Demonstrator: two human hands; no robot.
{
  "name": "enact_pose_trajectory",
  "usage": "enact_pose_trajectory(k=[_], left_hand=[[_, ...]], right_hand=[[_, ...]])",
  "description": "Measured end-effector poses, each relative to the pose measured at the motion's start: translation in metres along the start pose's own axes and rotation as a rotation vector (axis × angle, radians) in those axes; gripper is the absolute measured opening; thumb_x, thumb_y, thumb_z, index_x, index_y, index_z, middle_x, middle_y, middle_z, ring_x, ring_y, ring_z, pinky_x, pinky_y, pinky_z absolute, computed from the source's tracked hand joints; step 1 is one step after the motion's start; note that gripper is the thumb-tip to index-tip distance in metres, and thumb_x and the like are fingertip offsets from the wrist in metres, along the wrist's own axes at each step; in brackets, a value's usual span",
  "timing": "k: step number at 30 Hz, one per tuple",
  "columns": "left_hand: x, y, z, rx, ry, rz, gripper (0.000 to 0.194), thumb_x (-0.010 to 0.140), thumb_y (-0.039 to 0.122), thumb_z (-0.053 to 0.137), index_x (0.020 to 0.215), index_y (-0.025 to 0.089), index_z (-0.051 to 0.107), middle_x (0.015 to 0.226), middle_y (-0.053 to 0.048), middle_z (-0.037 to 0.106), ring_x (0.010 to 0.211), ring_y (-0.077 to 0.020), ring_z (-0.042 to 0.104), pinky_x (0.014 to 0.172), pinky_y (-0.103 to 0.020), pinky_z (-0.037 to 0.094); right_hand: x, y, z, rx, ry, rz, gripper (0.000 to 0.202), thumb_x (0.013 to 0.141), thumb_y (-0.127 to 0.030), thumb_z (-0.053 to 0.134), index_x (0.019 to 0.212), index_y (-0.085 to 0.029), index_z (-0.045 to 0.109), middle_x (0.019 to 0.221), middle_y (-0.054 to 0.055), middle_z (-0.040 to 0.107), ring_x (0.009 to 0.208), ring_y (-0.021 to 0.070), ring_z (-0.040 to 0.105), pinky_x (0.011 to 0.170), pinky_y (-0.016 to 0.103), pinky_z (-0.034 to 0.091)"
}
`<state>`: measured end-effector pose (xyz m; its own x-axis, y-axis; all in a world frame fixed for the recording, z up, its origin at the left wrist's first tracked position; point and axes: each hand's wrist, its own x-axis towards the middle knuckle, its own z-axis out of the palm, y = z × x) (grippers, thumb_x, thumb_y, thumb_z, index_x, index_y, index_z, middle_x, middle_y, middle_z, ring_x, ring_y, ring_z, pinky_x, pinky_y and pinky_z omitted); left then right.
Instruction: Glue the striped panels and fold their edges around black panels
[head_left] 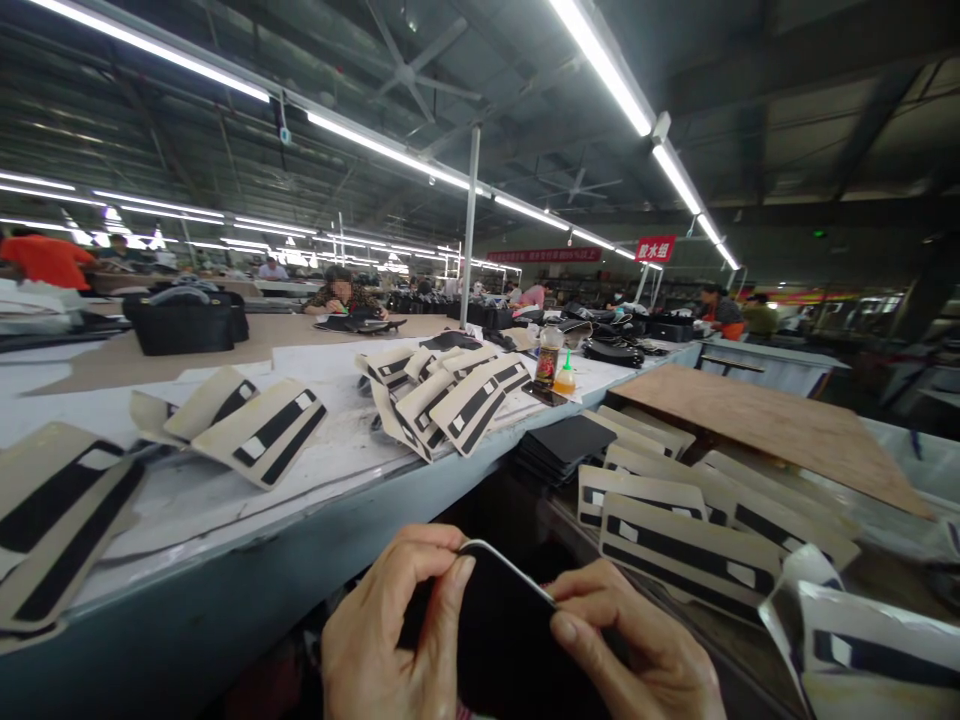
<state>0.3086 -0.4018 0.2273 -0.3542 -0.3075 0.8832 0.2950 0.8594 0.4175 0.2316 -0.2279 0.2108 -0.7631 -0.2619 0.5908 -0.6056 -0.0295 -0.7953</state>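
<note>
A black panel (506, 640) with a thin pale edge is held up close to the camera at the bottom centre. My left hand (405, 620) pinches its upper left corner between thumb and forefinger. On the right part of the same pale edge, my right hand (630, 635) has thumb and fingers closed. The panel's lower part runs out of the picture. Beyond it, beige pieces with black strips (465, 400) lie in an overlapping pile on the white-covered table (360, 480). More such pieces (690, 545) lean together at the right.
Black sheets (566, 440) are stacked beside the table edge. A brown board (780, 425) lies at the right. A bottle with a green tip (565, 377) stands near a dark-labelled jar (547, 362). Black bags (180, 318) sit at the left. A person (341, 292) is across the table.
</note>
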Motion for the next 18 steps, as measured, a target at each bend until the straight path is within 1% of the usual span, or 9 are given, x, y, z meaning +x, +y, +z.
enact_pose_trajectory(k=[4,7,11,15,18], left_hand=[[0.0021,0.0017,0.0008,-0.064,-0.021,-0.029,0.017,0.092,0.013,0.063,0.083,0.027,0.061,0.086,0.006,0.075,0.073,-0.0066,0.072,0.069,-0.011,0.053],[0.0033,0.0011,0.0003,-0.108,-0.015,-0.066,0.016,0.093,0.016,0.063,0.081,0.027,0.061,0.084,0.007,0.074,0.07,-0.0063,0.071,0.069,-0.012,0.053],[0.0059,-0.0003,-0.0006,-0.116,-0.061,-0.07,0.017,0.091,0.014,0.065,0.079,0.027,0.062,0.085,0.007,0.075,0.072,-0.0064,0.072,0.067,-0.01,0.054],[0.0071,-0.0004,0.0009,-0.149,-0.044,-0.103,0.017,0.09,0.014,0.066,0.077,0.026,0.064,0.084,0.006,0.075,0.07,-0.0074,0.073,0.066,-0.01,0.055],[0.0054,-0.001,0.0034,-0.173,-0.029,-0.125,0.016,0.089,0.014,0.067,0.078,0.025,0.065,0.086,0.005,0.076,0.072,-0.0079,0.073,0.066,-0.01,0.056]], right_hand=[[0.0042,0.0021,-0.0063,-0.063,-0.068,-0.081,0.016,0.087,-0.029,0.077,0.07,-0.029,0.08,0.079,0.001,0.077,0.069,0.0174,0.072,0.068,0.022,0.058],[0.0069,0.0035,-0.0093,-0.096,-0.095,-0.105,0.016,0.087,-0.025,0.076,0.072,-0.028,0.08,0.08,0.001,0.078,0.069,0.0167,0.073,0.068,0.021,0.058],[0.0069,0.0043,-0.0089,-0.104,-0.086,-0.109,0.016,0.088,-0.024,0.076,0.073,-0.027,0.079,0.081,0.001,0.077,0.07,0.0161,0.073,0.068,0.021,0.058],[0.0041,0.0038,-0.006,-0.086,-0.071,-0.102,0.016,0.087,-0.022,0.076,0.073,-0.027,0.079,0.081,0.001,0.077,0.071,0.0154,0.072,0.069,0.021,0.058],[0.0023,0.0031,-0.0017,-0.067,-0.02,-0.07,0.016,0.087,-0.022,0.076,0.071,-0.025,0.078,0.081,0.002,0.076,0.073,0.017,0.072,0.071,0.024,0.058]])
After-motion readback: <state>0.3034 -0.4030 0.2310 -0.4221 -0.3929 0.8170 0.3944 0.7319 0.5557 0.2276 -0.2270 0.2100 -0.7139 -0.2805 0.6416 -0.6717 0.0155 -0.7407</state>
